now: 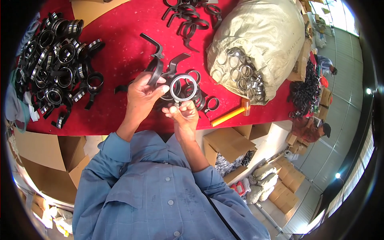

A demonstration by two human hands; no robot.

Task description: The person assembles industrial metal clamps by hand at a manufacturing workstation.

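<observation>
My left hand [143, 93] grips a black plastic ring with a bent tab [157, 74], the tab sticking up and away from me. In my right hand [184, 117], the thumb and fingers pinch the lower edge of a ring with a bright silver rim [195, 89], its opening turned up toward me. The two rings are close together, and the left thumb reaches to the silver-rimmed one. Behind and beneath them lie several more black tabbed rings [178, 61] on the red cloth, partly hidden by my hands.
A heap of black rings with silver inserts [66, 54] covers the table's left side. More black rings [194, 23] lie at the far edge. A big woven sack [260, 36] spills metal rings [242, 72]. Near it rests a hammer with a yellow handle [228, 117]. Cardboard boxes [228, 143] stand below the table.
</observation>
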